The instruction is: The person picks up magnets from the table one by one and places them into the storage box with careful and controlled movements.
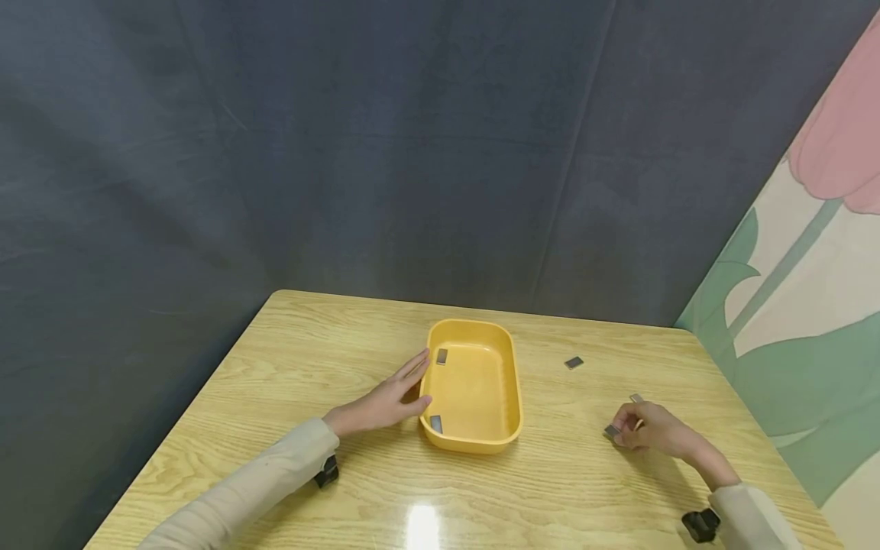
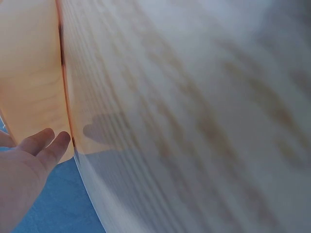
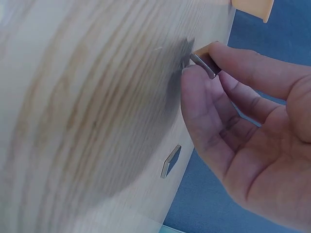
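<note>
My left hand (image 1: pixel 386 401) rests against the left side of a yellow plastic tray (image 1: pixel 517 382), its fingers straight along the rim. Inside the tray lie two small dark rectangular pieces, one piece (image 1: pixel 442 357) near the far left and another piece (image 1: pixel 436 424) at the near left corner. To the right of the tray, my right hand (image 1: pixel 653 429) pinches a small dark flat piece (image 3: pixel 206 65) between thumb and fingers, close over the table. A similar small piece (image 3: pixel 171 161) lies on the table beside that hand, partly behind it in the head view.
Another small dark piece (image 1: pixel 574 363) lies on the wood-grain table (image 1: pixel 330 328) between the tray and my right hand, farther back. A dark curtain (image 1: pixel 426 153) hangs behind the table, and a flower-patterned cloth (image 1: pixel 818 305) stands along the right side.
</note>
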Demonstrator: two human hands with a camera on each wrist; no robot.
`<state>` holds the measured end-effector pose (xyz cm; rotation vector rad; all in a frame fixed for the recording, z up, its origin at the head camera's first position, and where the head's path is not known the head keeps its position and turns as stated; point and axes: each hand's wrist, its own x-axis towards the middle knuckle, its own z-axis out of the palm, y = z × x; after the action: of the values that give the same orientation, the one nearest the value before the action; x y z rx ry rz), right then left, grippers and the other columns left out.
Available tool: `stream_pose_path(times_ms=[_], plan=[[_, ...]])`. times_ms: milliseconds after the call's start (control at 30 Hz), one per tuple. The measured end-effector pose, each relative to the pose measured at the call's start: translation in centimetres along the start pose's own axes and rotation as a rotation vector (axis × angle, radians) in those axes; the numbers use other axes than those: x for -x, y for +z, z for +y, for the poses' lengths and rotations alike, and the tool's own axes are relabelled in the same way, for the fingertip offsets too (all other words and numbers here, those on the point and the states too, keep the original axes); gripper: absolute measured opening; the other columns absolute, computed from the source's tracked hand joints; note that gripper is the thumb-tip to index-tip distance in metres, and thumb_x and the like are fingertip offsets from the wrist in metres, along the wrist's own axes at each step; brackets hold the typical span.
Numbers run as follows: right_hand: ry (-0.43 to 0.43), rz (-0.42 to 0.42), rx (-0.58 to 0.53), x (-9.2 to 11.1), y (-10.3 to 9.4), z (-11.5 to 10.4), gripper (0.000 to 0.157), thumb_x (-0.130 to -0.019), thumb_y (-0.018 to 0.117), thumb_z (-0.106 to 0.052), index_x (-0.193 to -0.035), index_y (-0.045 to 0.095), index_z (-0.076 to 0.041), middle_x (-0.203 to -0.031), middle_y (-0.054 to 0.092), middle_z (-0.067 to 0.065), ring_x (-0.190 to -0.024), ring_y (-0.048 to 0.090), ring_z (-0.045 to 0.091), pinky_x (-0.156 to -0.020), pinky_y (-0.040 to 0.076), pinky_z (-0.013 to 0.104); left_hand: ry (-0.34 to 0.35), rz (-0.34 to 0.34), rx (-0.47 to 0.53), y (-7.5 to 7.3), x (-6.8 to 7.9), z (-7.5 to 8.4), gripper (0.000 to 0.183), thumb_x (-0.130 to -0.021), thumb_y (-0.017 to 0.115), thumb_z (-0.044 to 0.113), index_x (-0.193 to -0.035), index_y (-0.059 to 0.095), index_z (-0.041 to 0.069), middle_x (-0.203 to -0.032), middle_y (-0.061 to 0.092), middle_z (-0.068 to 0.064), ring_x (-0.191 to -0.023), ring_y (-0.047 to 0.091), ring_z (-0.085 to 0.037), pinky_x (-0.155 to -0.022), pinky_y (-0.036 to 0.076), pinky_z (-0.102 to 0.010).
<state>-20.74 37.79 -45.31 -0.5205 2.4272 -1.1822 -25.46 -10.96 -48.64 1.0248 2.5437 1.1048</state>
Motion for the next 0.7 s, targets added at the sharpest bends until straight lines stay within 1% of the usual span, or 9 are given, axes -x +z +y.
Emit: stream_pose_path(times_ms=[100, 367, 433, 600, 700], plan=[[-0.009, -0.005, -0.005, -0.07, 0.00, -0.04, 0.008, -0.092, 0.061, 0.008, -0.096, 0.057, 0.013, -0.078, 0.052, 0.008, -0.061, 0.049, 0.012, -0.052, 0.046, 0.028, -0.005, 0.000, 0.000, 0.00, -0.03, -0.06, 0.075, -0.104, 0.052, 0.031, -0.159, 0.007, 0.004, -0.166, -0.006, -0.002, -0.149, 0.010, -0.024, -0.115, 0.026, -0.045], [-0.034, -0.018, -0.029, -0.25, -0.01, -0.36, 0.004, -0.091, 0.057, 0.011, -0.095, 0.056, 0.011, -0.079, 0.052, 0.010, -0.059, 0.048, 0.011, -0.049, 0.043, 0.028, 0.000, 0.003, 0.002, 0.05, -0.06, -0.17, 0.076, -0.104, 0.052, 0.033, -0.159, 0.007, 0.005, -0.166, -0.005, -0.002, -0.148, 0.011, -0.025, -0.115, 0.026, -0.045], [-0.034, -0.016, -0.023, -0.31, 0.00, -0.48, 0.009, -0.089, 0.056, 0.013, -0.097, 0.057, 0.010, -0.080, 0.052, 0.010, -0.060, 0.048, 0.012, -0.049, 0.044, 0.029, -0.002, 0.003, 0.005, 0.04, -0.09, -0.22, 0.076, -0.104, 0.052, 0.033, -0.159, 0.007, 0.005, -0.166, -0.005, -0.001, -0.148, 0.011, -0.024, -0.115, 0.026, -0.044], [-0.028, -0.017, 0.017, -0.48, -0.04, -0.75, 0.020, -0.087, 0.054, 0.014, -0.107, 0.061, 0.013, -0.082, 0.053, 0.012, -0.064, 0.051, 0.015, -0.051, 0.047, 0.030, -0.006, 0.006, 0.008, 0.08, -0.10, -0.30, 0.076, -0.104, 0.053, 0.033, -0.159, 0.008, 0.006, -0.166, -0.005, 0.000, -0.148, 0.010, -0.023, -0.115, 0.026, -0.045], [-0.025, -0.020, 0.028, -0.58, -0.06, -0.82, 0.022, -0.088, 0.054, 0.014, -0.109, 0.061, 0.014, -0.081, 0.054, 0.012, -0.066, 0.053, 0.017, -0.053, 0.050, 0.031, -0.003, 0.005, 0.003, 0.10, -0.10, -0.34, 0.076, -0.104, 0.052, 0.032, -0.159, 0.007, 0.005, -0.166, -0.005, -0.001, -0.148, 0.010, -0.025, -0.115, 0.026, -0.046]])
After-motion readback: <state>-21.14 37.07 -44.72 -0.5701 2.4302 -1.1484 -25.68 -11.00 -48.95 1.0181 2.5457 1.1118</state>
